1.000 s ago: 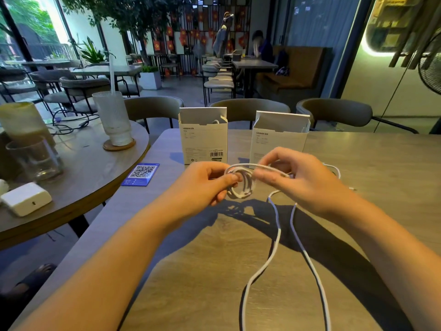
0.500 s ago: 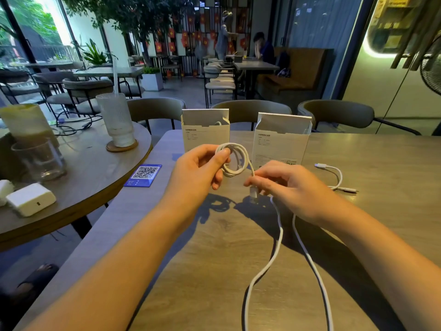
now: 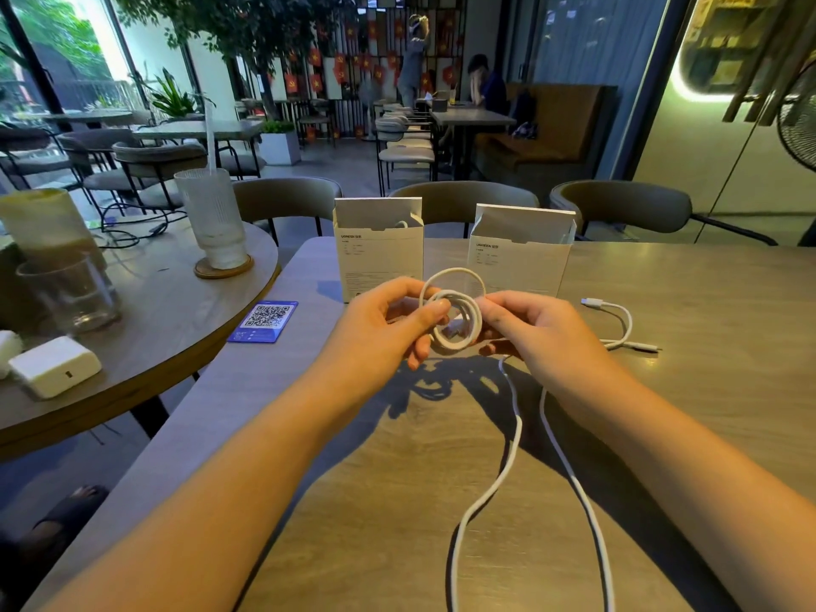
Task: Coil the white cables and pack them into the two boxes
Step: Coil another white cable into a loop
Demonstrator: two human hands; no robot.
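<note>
While both hands grip the cable coil, two open boxes stand just behind, a loose cable lying right.

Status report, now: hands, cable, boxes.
Left hand and right hand both pinching the white cable coil. Long tail uncoiled, trailing on table. Two boxes open, upright behind. Nothing blocking.

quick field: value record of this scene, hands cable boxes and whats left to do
left hand: pinches the white coil
right hand: holds the coil's other side
coil: a few loops, held above the table
loose cable: two strands trail toward the near edge
cable end: lies right of the hands
left box: upright, open, some cable visible inside
right box: upright, open, contents hidden
left to do: finish coiling, pack it
</note>
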